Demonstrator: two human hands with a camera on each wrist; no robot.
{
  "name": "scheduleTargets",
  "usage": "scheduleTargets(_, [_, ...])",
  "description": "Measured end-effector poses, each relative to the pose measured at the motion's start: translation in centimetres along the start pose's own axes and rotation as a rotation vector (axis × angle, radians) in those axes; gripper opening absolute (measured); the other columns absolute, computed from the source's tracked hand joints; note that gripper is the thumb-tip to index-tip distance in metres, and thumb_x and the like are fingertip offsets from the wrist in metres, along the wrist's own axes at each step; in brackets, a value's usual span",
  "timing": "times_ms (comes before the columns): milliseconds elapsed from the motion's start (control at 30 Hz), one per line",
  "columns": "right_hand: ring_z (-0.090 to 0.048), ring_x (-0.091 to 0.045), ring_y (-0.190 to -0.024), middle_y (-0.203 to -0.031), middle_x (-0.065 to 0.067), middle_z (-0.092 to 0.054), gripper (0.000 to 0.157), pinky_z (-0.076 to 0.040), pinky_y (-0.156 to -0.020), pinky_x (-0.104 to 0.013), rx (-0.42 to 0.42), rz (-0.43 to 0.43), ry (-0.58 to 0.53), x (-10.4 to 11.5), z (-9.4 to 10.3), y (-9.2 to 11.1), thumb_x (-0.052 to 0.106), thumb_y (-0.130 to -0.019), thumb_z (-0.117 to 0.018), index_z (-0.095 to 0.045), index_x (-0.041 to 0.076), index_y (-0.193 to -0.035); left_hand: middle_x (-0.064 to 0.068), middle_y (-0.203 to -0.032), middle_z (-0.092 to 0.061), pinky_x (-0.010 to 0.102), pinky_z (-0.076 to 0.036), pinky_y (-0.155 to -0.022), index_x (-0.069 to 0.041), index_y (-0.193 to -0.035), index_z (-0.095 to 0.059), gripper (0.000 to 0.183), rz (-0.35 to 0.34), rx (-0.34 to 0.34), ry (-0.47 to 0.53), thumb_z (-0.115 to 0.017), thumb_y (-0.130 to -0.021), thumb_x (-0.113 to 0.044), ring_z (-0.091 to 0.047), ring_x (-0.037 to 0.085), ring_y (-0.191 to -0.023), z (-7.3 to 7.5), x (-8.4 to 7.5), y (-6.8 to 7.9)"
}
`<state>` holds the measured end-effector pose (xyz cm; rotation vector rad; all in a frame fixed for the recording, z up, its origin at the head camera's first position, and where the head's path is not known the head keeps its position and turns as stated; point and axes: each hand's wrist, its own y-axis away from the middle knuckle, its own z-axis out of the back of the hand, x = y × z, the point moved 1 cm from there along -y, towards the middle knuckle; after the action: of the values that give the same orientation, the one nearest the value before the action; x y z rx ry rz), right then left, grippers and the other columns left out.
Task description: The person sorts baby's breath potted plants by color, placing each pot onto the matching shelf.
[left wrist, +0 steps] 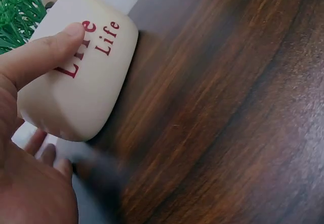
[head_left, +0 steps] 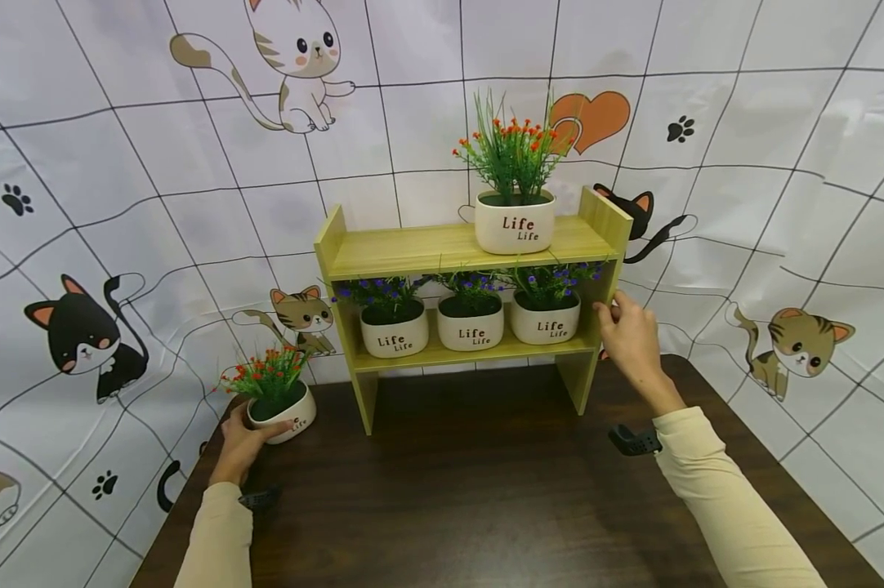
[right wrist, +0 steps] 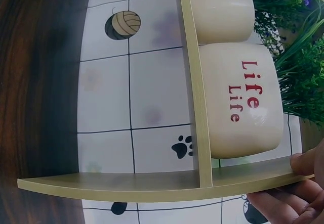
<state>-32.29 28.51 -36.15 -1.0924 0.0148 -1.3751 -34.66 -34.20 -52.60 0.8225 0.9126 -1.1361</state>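
At the table's left edge my left hand (head_left: 241, 445) grips a white "Life" flowerpot (head_left: 304, 411) with red-orange flowers. Its thumb lies across the pot's printed front in the left wrist view, and the pot's base seems to touch the table. My right hand (head_left: 633, 339) pinches the right side panel of a two-tier wooden shelf (head_left: 412, 242); in the right wrist view the thumb (right wrist: 304, 163) is inside the panel and the fingers outside. One red-flowered pot (head_left: 515, 224) stands on the top tier, right of centre. Three blue-flowered pots, including the middle pot (head_left: 471, 327), line the lower tier.
The shelf stands at the back of a dark brown wooden table (head_left: 442, 498). Behind it hangs a white gridded backdrop (head_left: 427, 106) printed with cats and paw marks. A black band (head_left: 633, 439) is at my right wrist.
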Motion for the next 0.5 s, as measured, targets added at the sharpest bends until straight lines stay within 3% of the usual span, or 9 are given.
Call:
scheduleTargets(167, [-0.048, 0.003, -0.031, -0.072, -0.024, -0.075, 0.019, -0.037, -0.037, -0.017, 0.012, -0.002, -0.014, 0.0, 0.04, 0.01, 0.012, -0.108, -0.062, -0.068, -0.006, -0.107, 0.028, -0.174, -0.008, 0.055, -0.023, -0.132, -0.001, -0.167, 0.005, 0.116, -0.01, 0.009, 0.1, -0.083, -0.093, -0.021, -0.022, 0.042, -0.157, -0.54, 0.3, -0.08])
scheduleTargets(500, [-0.047, 0.004, -0.031, -0.073, -0.024, -0.076, 0.019, -0.037, -0.037, -0.016, 0.006, 0.006, -0.016, -0.16, 0.02, 0.0, 0.011, -0.108, -0.061, -0.068, -0.007, -0.108, 0.028, -0.174, -0.018, 0.058, -0.024, -0.132, -0.004, -0.171, 0.002, 0.123, -0.012, -0.017, 0.045, -0.087, -0.091, -0.03, -0.028, 0.043, -0.157, -0.83, 0.39, -0.08])
